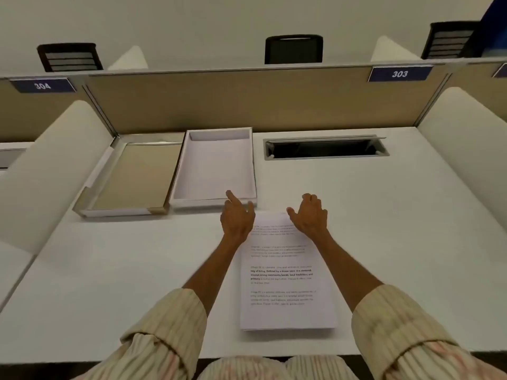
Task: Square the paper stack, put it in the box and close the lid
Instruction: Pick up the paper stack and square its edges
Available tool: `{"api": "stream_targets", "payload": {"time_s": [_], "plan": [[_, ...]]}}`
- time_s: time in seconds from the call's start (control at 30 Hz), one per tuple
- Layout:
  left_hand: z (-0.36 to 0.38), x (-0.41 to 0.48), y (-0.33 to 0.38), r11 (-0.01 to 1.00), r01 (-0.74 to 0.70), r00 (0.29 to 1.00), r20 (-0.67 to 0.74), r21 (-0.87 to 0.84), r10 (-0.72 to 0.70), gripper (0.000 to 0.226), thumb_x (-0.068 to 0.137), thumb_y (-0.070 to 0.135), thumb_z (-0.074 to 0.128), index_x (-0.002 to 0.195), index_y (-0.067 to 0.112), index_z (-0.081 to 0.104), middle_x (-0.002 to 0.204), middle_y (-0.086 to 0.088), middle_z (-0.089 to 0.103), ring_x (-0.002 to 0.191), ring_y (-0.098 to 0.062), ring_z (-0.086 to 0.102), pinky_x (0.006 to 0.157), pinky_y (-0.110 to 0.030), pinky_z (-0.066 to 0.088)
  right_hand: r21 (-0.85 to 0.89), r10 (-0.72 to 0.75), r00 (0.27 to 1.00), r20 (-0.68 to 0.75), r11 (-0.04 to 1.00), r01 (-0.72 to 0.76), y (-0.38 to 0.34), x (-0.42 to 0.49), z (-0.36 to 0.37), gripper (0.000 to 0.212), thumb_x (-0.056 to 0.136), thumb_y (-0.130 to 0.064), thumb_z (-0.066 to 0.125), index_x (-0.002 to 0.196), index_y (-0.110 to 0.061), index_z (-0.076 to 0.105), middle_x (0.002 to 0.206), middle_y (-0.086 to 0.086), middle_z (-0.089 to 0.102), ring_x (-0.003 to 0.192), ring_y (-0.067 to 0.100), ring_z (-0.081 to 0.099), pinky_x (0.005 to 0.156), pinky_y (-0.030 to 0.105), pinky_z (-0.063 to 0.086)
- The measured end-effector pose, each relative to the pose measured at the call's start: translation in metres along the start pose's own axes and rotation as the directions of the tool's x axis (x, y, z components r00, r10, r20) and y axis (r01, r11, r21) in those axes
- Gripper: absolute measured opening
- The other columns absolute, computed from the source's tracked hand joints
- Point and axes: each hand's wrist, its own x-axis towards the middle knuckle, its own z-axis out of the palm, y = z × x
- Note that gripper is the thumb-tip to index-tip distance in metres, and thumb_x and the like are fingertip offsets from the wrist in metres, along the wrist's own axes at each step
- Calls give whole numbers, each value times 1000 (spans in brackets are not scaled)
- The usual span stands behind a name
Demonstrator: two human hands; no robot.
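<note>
A stack of printed white paper [285, 283] lies flat on the desk in front of me, its long side running away from me. My left hand [237, 218] hovers over the stack's far left corner with fingers spread, holding nothing. My right hand [310, 215] is over the far right corner, fingers slightly curled and empty. Just beyond my left hand stands the open white box [214, 171], empty inside. Its lid [131, 182] lies upside down to the left of the box, brown inside.
A beige partition [247, 100] closes the back of the white desk [384, 215]. An open cable slot [326, 149] sits at the back right. White side dividers [49, 165] flank the desk on both sides. Black chairs stand behind the partition.
</note>
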Motion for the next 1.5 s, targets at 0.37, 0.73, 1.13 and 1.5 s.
{"api": "stream_targets", "payload": {"time_s": [0.37,0.73,1.13,1.5], "plan": [[29,-14,-9,947,317,915,245,50,-320,95,69,50,79,136,-5,40,140,-22,44,135,-36,37,101,-47,43,74,166,986,17,983,-167,19,-28,28,80,87,-49,60,145,-3,30,147,17,38,136,34,37,105,53,37],[25,-6,0,871,479,839,352,-112,-416,56,68,25,83,112,-2,62,118,-18,66,114,-35,61,96,-44,52,220,228,973,-38,952,-215,17,-30,41,80,86,-44,64,145,-3,32,142,21,44,130,39,41,105,48,37],[28,-6,-7,696,633,749,497,-340,-439,73,64,15,86,126,-7,52,128,-21,60,115,-40,61,98,-49,52,319,274,960,-52,916,-244,22,-32,48,85,85,-46,66,150,-7,28,150,16,39,139,34,36,113,47,32],[22,-10,-22,520,632,756,603,-574,-254,27,60,2,86,79,5,67,86,-15,74,59,-26,72,49,-31,60,446,371,929,-1,831,-331,31,-23,49,96,74,-47,78,149,-9,30,152,12,40,141,32,35,115,47,30]]}}
